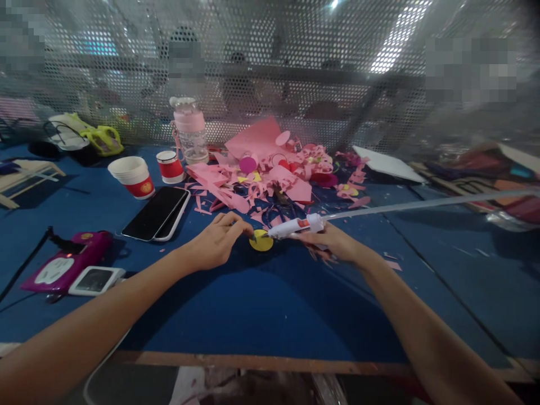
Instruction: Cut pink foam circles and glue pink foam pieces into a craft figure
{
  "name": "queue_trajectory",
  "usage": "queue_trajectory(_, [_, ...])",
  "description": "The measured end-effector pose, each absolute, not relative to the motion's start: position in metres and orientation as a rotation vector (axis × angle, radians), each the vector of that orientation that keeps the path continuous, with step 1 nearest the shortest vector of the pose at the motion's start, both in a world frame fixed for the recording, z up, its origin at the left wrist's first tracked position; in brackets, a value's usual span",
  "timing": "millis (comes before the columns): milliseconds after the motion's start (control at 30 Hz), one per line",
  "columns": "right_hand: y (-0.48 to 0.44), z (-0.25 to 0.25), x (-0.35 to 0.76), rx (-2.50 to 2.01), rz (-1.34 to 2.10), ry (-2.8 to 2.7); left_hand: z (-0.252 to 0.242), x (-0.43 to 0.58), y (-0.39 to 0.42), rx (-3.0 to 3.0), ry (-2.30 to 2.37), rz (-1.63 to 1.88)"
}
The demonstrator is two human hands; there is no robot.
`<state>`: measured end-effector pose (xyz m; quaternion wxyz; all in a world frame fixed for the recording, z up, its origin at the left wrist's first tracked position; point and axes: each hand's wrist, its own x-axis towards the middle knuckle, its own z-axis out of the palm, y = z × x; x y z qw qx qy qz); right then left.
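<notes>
My right hand (327, 241) is wrapped round a white hot glue gun (297, 225) with an orange part on its side. A long translucent glue stick (405, 207) runs out of its back end to the right. The gun's nozzle points left, over a round yellow paper disc (262, 243) on the table. At the disc's left edge is my left hand (217, 239), its thumb and fingers pinched together. Something small and dark shows at those fingertips, too small to name. I cannot tell whether the nozzle touches it.
Pink paper scraps (270, 180) are heaped behind my hands on the blue table (270, 315). Left of them stand a clear bottle (195, 140), paper cups (134, 179) and a phone (154, 214). A purple device (70, 261) with a cable lies front left. Perforated metal panels rise behind.
</notes>
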<state>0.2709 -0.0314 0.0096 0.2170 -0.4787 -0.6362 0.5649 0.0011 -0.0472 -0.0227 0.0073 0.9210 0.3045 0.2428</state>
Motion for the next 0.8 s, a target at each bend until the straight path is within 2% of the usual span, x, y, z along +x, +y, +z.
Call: queue_trajectory(800, [-0.03,0.003,0.27,-1.334,1.517,-1.768,-0.022,0.001,-0.047,2.834,0.97,0.733])
